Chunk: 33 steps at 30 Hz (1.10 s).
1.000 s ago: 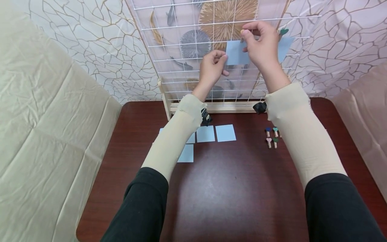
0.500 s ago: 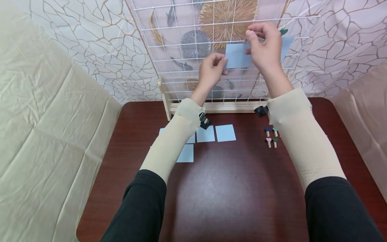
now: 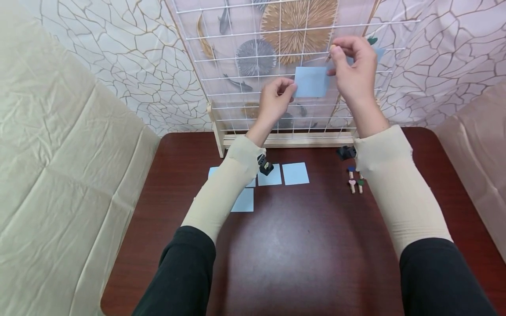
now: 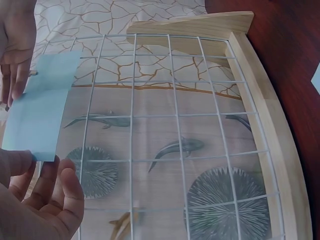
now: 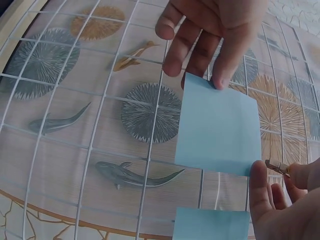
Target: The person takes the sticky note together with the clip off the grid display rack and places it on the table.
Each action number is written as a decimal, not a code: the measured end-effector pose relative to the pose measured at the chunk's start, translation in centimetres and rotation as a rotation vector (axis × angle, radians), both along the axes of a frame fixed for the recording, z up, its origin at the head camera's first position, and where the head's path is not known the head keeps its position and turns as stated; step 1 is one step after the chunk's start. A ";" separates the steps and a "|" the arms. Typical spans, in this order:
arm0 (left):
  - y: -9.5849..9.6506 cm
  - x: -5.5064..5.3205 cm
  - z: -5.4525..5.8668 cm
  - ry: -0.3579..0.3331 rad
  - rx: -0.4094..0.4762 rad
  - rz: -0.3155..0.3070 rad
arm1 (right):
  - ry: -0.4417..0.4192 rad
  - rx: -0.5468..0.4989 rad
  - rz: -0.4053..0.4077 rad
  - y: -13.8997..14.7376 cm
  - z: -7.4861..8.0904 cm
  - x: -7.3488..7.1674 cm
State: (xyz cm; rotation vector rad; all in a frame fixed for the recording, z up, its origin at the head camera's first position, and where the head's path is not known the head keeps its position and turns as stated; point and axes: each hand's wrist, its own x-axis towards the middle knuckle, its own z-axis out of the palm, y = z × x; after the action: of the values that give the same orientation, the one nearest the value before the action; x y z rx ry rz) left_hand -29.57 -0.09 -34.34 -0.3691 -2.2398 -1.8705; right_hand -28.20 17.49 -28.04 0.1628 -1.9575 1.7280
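My left hand [image 3: 274, 98] pinches the left edge of a square light-blue paper note [image 3: 311, 82] in front of the white wire grid [image 3: 233, 80]. Between thumb and fingers of my right hand [image 3: 357, 72] is a small wooden clothespin [image 5: 277, 166], just off the note's upper right corner. A fingertip of that hand touches the note's corner in the right wrist view. Another blue note [image 3: 380, 53] hangs on the grid behind the right hand, with a green heart-topped clothespin [image 3: 372, 41] at its top. The right hand hides part of this hung note.
Several blue notes [image 3: 295, 174] lie on the dark red table [image 3: 300, 254], some under the left forearm. Several heart-topped clothespins [image 3: 352, 186] lie beside the right forearm, partly covered. A wooden base [image 3: 292, 142] carries the grid. Patterned cloth [image 3: 118, 57] hangs behind it.
Both hands have come down a little with the note. My right hand has also shifted right, taking the clothespin away from the note's top edge and uncovering more of the note.
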 end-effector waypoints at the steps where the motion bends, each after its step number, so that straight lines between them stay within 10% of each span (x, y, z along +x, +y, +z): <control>1: -0.1 0.1 -0.1 -0.003 0.003 -0.005 | -0.002 0.001 -0.002 0.0 -0.1 0.1; 33: -3.4 3.2 -3.7 -0.087 -0.045 -0.058 | -0.057 -0.049 0.038 1.6 -4.5 2.4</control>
State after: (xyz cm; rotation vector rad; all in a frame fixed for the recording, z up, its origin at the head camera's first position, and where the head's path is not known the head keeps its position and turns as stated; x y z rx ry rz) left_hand -26.41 -3.46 -38.09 -0.3706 -2.3548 -1.9026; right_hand -25.84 19.04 -32.58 0.1358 -1.9627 1.8221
